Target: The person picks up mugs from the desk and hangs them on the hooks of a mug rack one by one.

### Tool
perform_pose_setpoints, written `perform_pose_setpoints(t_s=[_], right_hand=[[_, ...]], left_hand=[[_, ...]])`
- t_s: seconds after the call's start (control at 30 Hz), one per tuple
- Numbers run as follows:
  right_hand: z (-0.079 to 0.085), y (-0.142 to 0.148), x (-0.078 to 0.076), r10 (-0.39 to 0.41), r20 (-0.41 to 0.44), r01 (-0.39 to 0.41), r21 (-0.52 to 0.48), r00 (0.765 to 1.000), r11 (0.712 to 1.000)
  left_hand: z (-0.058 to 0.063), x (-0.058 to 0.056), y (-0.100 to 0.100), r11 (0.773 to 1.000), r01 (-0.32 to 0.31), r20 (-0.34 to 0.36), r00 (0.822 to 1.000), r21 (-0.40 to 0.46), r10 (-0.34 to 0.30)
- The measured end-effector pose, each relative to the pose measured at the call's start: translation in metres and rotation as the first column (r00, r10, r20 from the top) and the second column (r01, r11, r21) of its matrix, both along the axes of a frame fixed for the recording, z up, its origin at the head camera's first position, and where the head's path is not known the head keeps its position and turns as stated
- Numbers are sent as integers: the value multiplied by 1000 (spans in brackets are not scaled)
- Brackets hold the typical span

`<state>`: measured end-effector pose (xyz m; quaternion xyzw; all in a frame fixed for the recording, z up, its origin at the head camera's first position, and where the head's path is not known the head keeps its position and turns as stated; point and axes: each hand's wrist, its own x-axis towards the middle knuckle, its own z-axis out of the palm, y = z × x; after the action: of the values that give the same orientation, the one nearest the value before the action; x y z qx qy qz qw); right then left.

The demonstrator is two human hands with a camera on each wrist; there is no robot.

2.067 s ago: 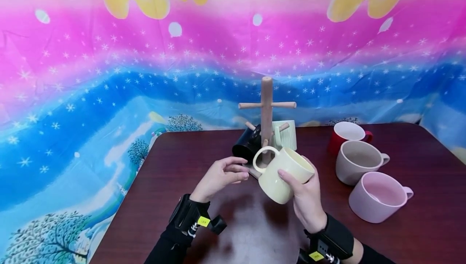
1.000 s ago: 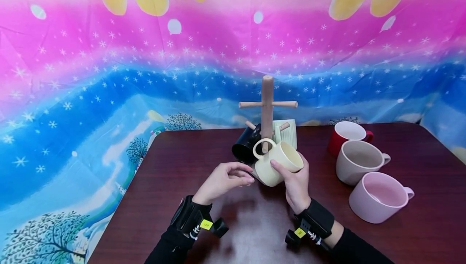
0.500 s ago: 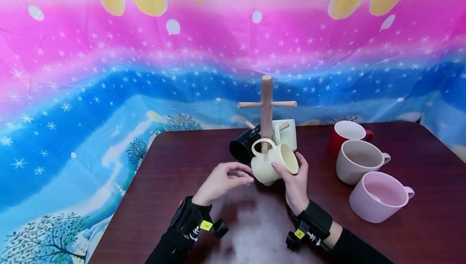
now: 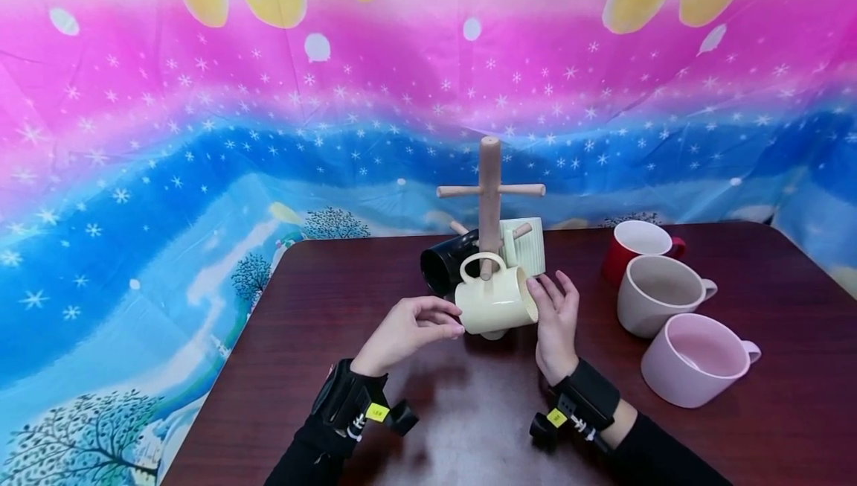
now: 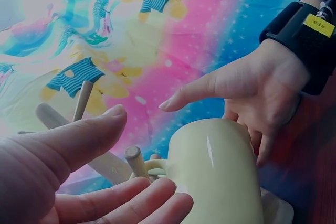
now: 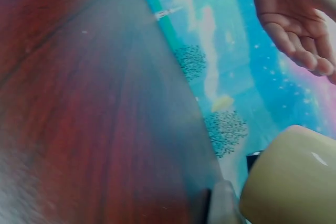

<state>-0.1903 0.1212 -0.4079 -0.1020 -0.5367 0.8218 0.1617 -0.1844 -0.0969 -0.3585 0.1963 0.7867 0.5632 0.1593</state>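
Observation:
A cream mug (image 4: pixel 495 304) hangs on its side by its handle from the low front peg of a wooden mug tree (image 4: pixel 490 203), its mouth to the right. My right hand (image 4: pixel 557 330) is beside that mouth, fingers spread; in the left wrist view the right hand (image 5: pixel 262 85) has its thumb apart from the cream mug (image 5: pixel 215 166). My left hand (image 4: pixel 405 333) is near the mug's base, fingers loosely bent and holding nothing. A black mug (image 4: pixel 442 266) and a pale green ribbed mug (image 4: pixel 530 248) hang behind on other low pegs.
On the right side of the dark wooden table (image 4: pixel 321 277) stand a red mug (image 4: pixel 619 263) with a white inside, a grey mug (image 4: pixel 643 307) and a pink mug (image 4: pixel 683 374). A printed cloth (image 4: pixel 402 99) hangs behind the table.
My right hand has carried the cream mug to the tree, its handle has gone over the front peg, and the fingers have let go. The left hand has barely moved.

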Motion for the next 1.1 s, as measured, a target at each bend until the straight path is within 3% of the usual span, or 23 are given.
perform_pose_setpoints(t_s=[0.2,0.37,0.6,0.7,0.77,0.8,0.83,0.9,1.0,1.03,1.07,1.1], right_hand=[[9,5,-4,-44,-7,44,-9,999,999],[16,9,-7,-91,-93,92,12,992,996],[31,23,-9,-103,-233,148,184,967,972],[43,33,-5,-63,-257,146,315,964,938],[54,41,0,-17,-265,142,460,964,876],[60,46,3,12,-265,140,544,964,827],[66,51,8,48,-263,137,640,964,756],[77,62,17,131,-270,150,805,954,574],[91,83,35,259,-278,195,933,925,304],[94,91,42,293,-273,208,950,916,234],[97,100,49,321,-262,211,960,910,184],[99,110,55,340,-242,199,968,909,155]], left_hand=[[2,-1,-4,1000,1,11,1000,7,-2],[5,-2,-8,1000,-7,-5,1000,-10,7],[11,-3,-19,999,-28,-30,999,-41,26],[13,-3,-25,994,-60,-79,995,-90,53],[14,-3,-29,986,-94,-126,989,-135,77],[15,-3,-31,982,-111,-149,985,-155,88],[15,-3,-32,977,-124,-167,981,-171,96],[15,-3,-34,970,-143,-196,975,-197,104],[15,-4,-35,967,-134,-207,974,-218,88],[15,-3,-35,966,-124,-204,976,-225,78],[15,-3,-35,965,-116,-204,977,-236,68],[16,-3,-34,963,-110,-201,978,-247,60]])
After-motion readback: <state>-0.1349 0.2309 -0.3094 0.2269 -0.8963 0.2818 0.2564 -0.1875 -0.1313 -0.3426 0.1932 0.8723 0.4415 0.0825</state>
